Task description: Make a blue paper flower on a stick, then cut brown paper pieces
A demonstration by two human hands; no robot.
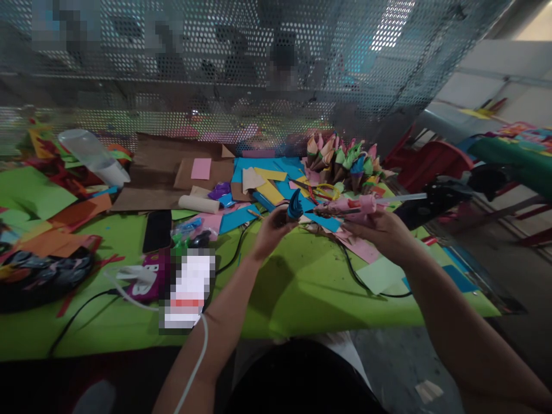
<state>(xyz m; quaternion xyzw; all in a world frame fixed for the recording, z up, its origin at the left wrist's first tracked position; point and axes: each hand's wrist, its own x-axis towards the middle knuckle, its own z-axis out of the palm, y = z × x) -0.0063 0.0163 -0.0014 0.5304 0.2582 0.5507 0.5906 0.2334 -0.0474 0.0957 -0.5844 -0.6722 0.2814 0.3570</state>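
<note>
A dark blue rolled paper piece [295,206] stands upright in my left hand [275,229], whose fingers are closed round its base. My right hand [383,233] is wrapped round a pink glue gun [360,208]. A clear glue stick [407,197] sticks out of its back, and the dark nozzle points left, close to the blue paper. Whether the nozzle touches the paper is too small to tell. Beneath and behind both hands lie blue and yellow paper sheets [269,191].
Paper cones with coloured tops [340,158] stand at the back right. A black phone [157,231], a lit phone [190,290], a purple tissue pack [150,279] and a clear bottle [92,154] are on the left. Black cords cross the green tabletop [302,305]; a perforated screen rises behind.
</note>
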